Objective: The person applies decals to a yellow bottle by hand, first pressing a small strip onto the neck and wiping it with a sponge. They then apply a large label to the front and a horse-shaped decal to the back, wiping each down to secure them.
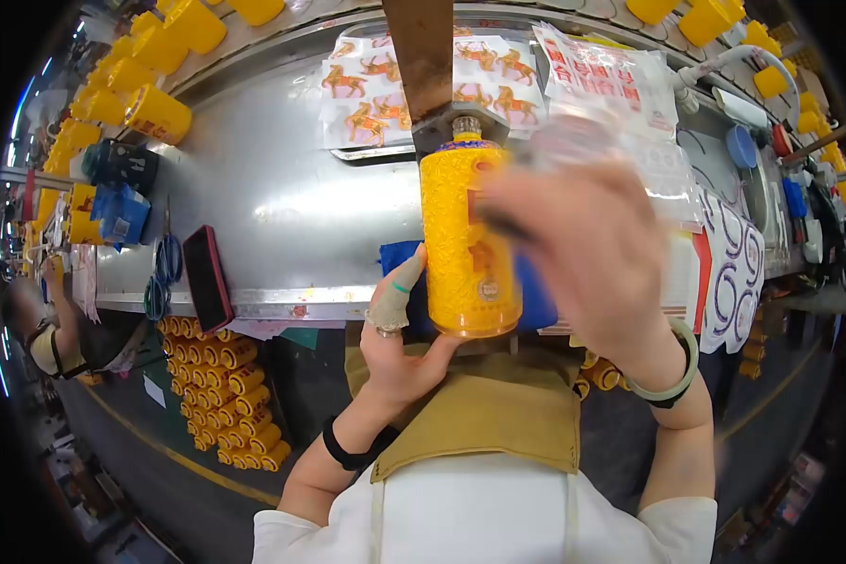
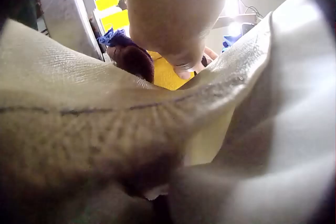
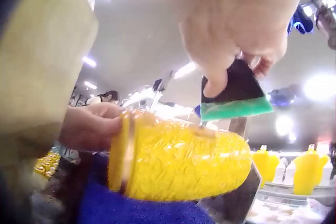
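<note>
The yellow bottle (image 1: 468,240) was found lying on its side, base toward the person and neck pointing away, where it met a metal bracket (image 1: 442,127). A blue cloth (image 1: 538,303) was recorded under the bottle, and the steel bench (image 1: 282,207) lay under both. The left hand (image 1: 399,338) was seen at the base end of the bottle. Its thumb (image 1: 397,296), wrapped in a cot, was laid along the bottle's left side, and the remaining fingers were curled under and behind the base, so the bottle was gripped. The right hand (image 1: 587,254), blurred in the head view, was held over the bottle's right flank. In the right wrist view its fingers (image 3: 215,71) were pinched on a dark scraper (image 3: 236,90) with a green edge, that edge being just above the bottle's embossed wall; contact could not be told. Beyond the bottle's neck, sticker sheets (image 1: 357,85) printed with orange horses were noted. A phone (image 1: 207,277) lay well to the bottle's left. More yellow bottles (image 1: 235,395) were stacked below and left of it. Nearer the person than the bottle, a tan apron (image 1: 498,414) was seen; the left wrist view was almost wholly filled by cloth.
</note>
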Motion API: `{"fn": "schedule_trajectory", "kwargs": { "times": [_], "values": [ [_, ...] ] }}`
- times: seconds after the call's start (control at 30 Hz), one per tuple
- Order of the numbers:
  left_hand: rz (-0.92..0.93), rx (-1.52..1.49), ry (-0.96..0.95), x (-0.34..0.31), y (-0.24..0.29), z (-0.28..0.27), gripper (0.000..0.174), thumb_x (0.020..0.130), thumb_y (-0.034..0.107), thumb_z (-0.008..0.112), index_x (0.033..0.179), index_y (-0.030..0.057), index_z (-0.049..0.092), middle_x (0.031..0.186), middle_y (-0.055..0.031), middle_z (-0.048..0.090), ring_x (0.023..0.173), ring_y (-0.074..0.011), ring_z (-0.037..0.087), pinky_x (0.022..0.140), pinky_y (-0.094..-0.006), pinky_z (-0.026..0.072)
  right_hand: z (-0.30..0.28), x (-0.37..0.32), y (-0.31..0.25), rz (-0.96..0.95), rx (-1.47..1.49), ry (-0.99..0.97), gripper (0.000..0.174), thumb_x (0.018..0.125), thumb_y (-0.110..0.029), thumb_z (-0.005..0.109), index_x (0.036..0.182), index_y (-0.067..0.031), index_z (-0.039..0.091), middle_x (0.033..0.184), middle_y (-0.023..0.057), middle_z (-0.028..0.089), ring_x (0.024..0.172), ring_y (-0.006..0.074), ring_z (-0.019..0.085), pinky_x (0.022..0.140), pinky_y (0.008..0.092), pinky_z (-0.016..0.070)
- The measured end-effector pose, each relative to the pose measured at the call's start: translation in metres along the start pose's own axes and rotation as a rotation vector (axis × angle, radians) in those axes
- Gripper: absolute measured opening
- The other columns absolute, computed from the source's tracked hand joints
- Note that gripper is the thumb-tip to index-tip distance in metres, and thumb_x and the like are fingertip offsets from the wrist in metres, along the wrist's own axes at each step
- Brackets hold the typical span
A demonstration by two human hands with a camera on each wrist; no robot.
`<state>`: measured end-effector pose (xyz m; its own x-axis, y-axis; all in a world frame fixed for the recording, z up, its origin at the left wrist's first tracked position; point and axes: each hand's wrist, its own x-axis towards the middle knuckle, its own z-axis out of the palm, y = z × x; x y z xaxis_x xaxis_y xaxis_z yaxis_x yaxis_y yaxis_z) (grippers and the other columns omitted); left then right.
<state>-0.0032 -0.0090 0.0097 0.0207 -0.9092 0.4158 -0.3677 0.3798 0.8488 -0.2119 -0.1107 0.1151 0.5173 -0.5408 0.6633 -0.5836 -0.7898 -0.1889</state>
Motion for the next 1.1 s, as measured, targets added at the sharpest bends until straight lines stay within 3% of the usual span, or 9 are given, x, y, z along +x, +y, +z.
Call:
{"fn": "schedule_trajectory", "kwargs": {
  "times": [0.17,0.3,0.37,0.5,0.63,0.77,0.87,1.03,1.1],
  "values": [
    [-0.072,-0.081,-0.030,-0.005,-0.008,0.001,0.076,0.078,0.009,0.085,0.143,-0.0076,0.049,0.140,-0.0228,0.059,0.129,-0.0337,0.059,0.110,-0.0399,0.0443,0.000,-0.041,-0.044,-0.250,0.405,-0.153,0.025,0.073,-0.011,0.073,0.097,-0.0103,0.074,0.103,-0.0017,0.069,0.077,0.0131,0.059,0.070,0.0299,0.0535],
    [-0.052,0.010,-0.080,-0.001,-0.001,-0.006,0.076,0.080,0.011,0.084,0.145,-0.0071,0.047,0.142,-0.0229,0.058,0.130,-0.0338,0.059,0.110,-0.0395,0.0442,0.010,-0.019,-0.016,0.103,0.247,-0.132,0.022,0.075,-0.008,0.074,0.097,-0.0089,0.074,0.100,0.0038,0.070,0.076,0.0225,0.062,0.071,0.0367,0.0510],
    [-0.047,0.004,-0.095,0.001,-0.001,-0.008,0.077,0.081,0.010,0.083,0.146,-0.0069,0.046,0.142,-0.0228,0.058,0.131,-0.0338,0.058,0.111,-0.0403,0.0432,0.021,-0.002,0.018,0.213,0.226,0.135,0.023,0.075,-0.008,0.075,0.099,-0.0089,0.073,0.096,0.0052,0.071,0.077,0.0266,0.063,0.073,0.0395,0.0488],
    [-0.055,0.016,-0.103,-0.003,-0.004,-0.008,0.079,0.080,0.006,0.080,0.149,-0.0070,0.042,0.142,-0.0237,0.058,0.131,-0.0335,0.058,0.112,-0.0414,0.0412,0.022,-0.036,0.018,-0.184,0.037,0.013,0.024,0.079,-0.012,0.070,0.103,-0.0144,0.073,0.093,0.0017,0.070,0.075,0.0185,0.062,0.073,0.0351,0.0497],
    [-0.071,-0.099,-0.066,0.000,-0.005,-0.005,0.083,0.077,0.009,0.086,0.147,-0.0058,0.044,0.142,-0.0227,0.058,0.131,-0.0347,0.058,0.112,-0.0424,0.0416,0.006,-0.033,-0.022,-0.288,0.450,-0.159,0.022,0.077,-0.013,0.068,0.099,-0.0157,0.071,0.098,-0.0009,0.067,0.073,0.0181,0.058,0.072,0.0339,0.0483],
    [-0.007,-0.022,-0.033,0.005,0.005,-0.004,0.097,0.074,0.010,0.090,0.152,-0.0068,0.036,0.138,-0.0245,0.060,0.128,-0.0340,0.060,0.110,-0.0427,0.0431,0.020,0.025,0.029,0.036,0.072,-0.061,0.018,0.074,-0.018,0.072,0.091,-0.0160,0.068,0.097,-0.0033,0.065,0.078,0.0203,0.054,0.070,0.0342,0.0442],
    [0.018,-0.020,-0.043,0.009,0.007,-0.004,0.102,0.074,0.010,0.090,0.155,-0.0074,0.031,0.139,-0.0254,0.060,0.128,-0.0349,0.060,0.110,-0.0429,0.0434,0.010,0.036,0.045,-0.205,-0.160,0.039,0.016,0.077,-0.018,0.073,0.093,-0.0159,0.070,0.098,-0.0030,0.066,0.080,0.0208,0.055,0.073,0.0339,0.0436],
    [-0.047,-0.036,-0.057,0.004,-0.001,-0.009,0.103,0.074,0.010,0.089,0.156,-0.0076,0.027,0.140,-0.0253,0.059,0.129,-0.0368,0.059,0.111,-0.0430,0.0428,0.006,-0.038,-0.020,-0.423,0.290,-0.191,0.020,0.074,-0.015,0.070,0.093,-0.0158,0.068,0.098,-0.0058,0.061,0.077,0.0106,0.053,0.066,0.0261,0.0516],
    [-0.037,0.134,-0.187,0.011,0.007,-0.016,0.101,0.073,0.011,0.090,0.153,-0.0094,0.032,0.140,-0.0243,0.059,0.132,-0.0376,0.056,0.112,-0.0433,0.0421,-0.001,-0.052,-0.035,-0.311,0.469,-0.154,0.028,0.073,-0.011,0.070,0.101,-0.0150,0.070,0.101,-0.0074,0.061,0.077,0.0107,0.053,0.066,0.0261,0.0472]
  ]
}}
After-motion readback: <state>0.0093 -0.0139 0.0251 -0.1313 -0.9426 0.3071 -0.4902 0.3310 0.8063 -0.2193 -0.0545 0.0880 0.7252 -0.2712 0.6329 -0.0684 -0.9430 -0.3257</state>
